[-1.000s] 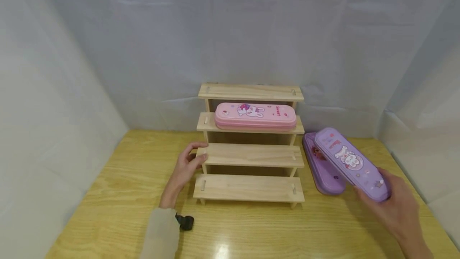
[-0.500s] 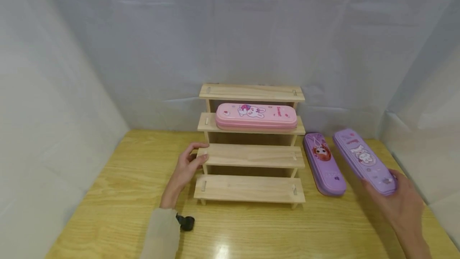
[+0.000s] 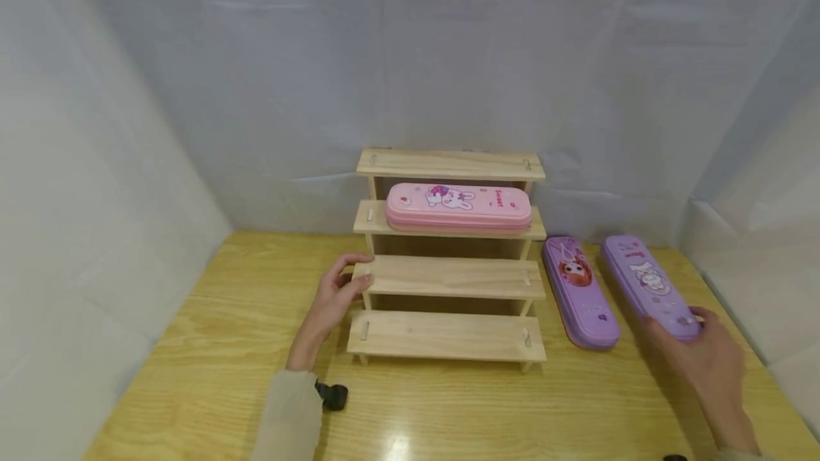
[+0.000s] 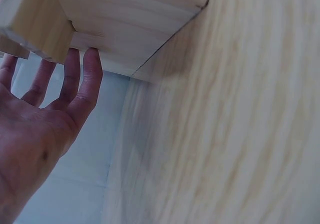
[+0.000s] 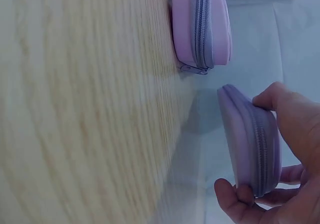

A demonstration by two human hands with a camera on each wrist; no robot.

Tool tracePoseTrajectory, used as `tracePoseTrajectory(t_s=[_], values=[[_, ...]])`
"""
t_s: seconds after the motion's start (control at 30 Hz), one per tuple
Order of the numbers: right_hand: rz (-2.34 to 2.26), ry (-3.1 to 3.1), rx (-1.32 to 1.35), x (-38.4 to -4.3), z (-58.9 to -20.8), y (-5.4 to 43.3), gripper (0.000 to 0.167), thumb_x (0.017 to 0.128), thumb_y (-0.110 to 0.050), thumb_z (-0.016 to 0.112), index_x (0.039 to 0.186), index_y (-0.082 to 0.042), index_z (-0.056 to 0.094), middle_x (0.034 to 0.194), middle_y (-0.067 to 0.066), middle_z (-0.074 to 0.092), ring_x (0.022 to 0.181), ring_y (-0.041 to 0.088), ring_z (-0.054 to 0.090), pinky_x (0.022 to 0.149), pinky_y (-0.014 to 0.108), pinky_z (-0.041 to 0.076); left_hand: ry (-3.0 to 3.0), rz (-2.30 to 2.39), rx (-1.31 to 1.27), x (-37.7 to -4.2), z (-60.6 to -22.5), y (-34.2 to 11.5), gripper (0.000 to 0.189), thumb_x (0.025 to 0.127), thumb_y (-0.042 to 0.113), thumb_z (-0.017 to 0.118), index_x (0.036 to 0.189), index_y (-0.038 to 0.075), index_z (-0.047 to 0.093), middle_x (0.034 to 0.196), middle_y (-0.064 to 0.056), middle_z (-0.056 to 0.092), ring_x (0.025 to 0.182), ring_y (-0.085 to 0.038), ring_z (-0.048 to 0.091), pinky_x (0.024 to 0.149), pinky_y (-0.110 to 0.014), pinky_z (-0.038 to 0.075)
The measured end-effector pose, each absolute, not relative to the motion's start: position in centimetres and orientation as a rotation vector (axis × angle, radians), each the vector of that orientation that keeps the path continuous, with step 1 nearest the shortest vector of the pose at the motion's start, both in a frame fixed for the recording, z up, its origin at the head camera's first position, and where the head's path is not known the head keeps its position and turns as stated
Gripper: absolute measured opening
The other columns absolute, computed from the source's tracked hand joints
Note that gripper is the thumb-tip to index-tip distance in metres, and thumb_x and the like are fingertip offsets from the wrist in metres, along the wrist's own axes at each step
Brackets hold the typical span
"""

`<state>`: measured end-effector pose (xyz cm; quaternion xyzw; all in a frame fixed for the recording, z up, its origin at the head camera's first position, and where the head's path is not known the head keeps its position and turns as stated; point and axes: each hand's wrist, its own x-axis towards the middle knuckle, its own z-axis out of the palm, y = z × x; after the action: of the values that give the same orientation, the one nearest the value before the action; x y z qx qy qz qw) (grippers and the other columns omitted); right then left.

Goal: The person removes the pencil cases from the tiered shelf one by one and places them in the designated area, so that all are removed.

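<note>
A wooden four-tier stepped display stand [image 3: 442, 336] stands mid-table. My left hand [image 3: 332, 299] grips the left end of its second tier from the front; in the left wrist view the fingers [image 4: 90, 82] reach the stand's side. On the third tier lies a pink pencil case [image 3: 458, 206] with a bunny print. To the right, my right hand [image 3: 707, 358] holds the near end of a light-purple bunny pencil case [image 3: 648, 287]. The right wrist view shows that end lifted off the tabletop. Between it and the stand lies another purple pencil case [image 3: 579, 294], printed with a red-haired figure.
The yellow wood-grain table [image 3: 211, 347] is backed by a pale sheet [image 3: 448, 55], with more sheeting along both sides. The right-hand sheet [image 3: 756, 233] runs close to my right hand. A black wrist device [image 3: 333, 397] shows beside my left sleeve.
My right hand has carried the light-purple pencil case rightward and down, away from above the other purple case, which is now uncovered. My left hand keeps its place on the stand.
</note>
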<state>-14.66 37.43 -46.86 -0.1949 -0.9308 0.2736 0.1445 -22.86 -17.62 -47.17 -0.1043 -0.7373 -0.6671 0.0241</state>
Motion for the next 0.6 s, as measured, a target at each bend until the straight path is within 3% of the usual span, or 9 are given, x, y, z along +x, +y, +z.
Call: tracePoseTrajectory(t_s=[0.43,0.6], values=[[0.812,-2.859,-0.614,-16.3,-46.9,37.5,0.094,0.091,-0.061,0.066,0.144,0.013,0.04,0.131,0.042,0.052,0.111,0.055,0.056,0.079,0.054,0.047,-2.292,-2.055,-0.308,-22.9,-47.0,-17.6,0.032,0.101,0.014,0.063,0.132,0.006,0.058,0.136,-0.001,0.057,0.093,-0.01,0.062,0.081,-0.033,0.057],[0.79,-2.966,-0.632,-16.6,-46.8,37.7,0.101,0.09,-0.068,0.061,0.146,0.012,0.035,0.133,0.043,0.051,0.11,0.058,0.056,0.075,0.053,0.049,-2.291,-2.052,-0.321,-22.9,-47.1,-17.6,0.033,0.101,0.015,0.063,0.132,0.005,0.058,0.133,0.003,0.058,0.092,-0.009,0.061,0.079,-0.03,0.056]])
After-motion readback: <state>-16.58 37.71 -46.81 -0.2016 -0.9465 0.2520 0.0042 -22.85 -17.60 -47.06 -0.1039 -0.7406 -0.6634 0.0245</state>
